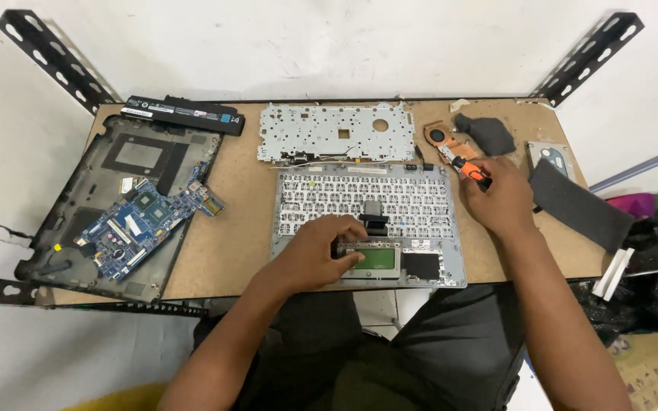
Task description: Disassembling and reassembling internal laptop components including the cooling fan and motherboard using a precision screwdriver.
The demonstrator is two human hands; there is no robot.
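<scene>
— Two hands over one part: what is it?

— A grey palmrest [451, 259], underside up, lies at the middle of the table [237, 228], near its front edge. The back of the keyboard [321, 199] fills its upper half; the green touchpad board [378, 259] sits low in the middle.

— What is the left hand doing?

— The left hand [315, 251] rests on the palmrest's lower left part, fingers bent, the tips on a dark strip just left of the touchpad board. It is half closed and presses rather than grips; whether anything is pinched under the tips I cannot tell.

— And the right?

— The right hand [500, 199] is closed around a screwdriver [470, 169] with an orange and black handle, just past the palmrest's upper right corner. The tip of the tool is too small to make out.

— What lies around?

— Behind the palmrest, a perforated metal plate [336, 133]. Right of that, a copper heatsink with fan [445, 141] and a dark cloth [489, 133]. Further right, a drive [551, 156], partly covered by a grey foam pad [580, 204]. On the left, a black bottom case [127, 164] holds a blue motherboard [142, 221], with a long black battery [184, 114] at its far end.

— Anything cut off?

— Both forearms leave the bottom edge, and the clutter at the right edge is too dark to read.
</scene>
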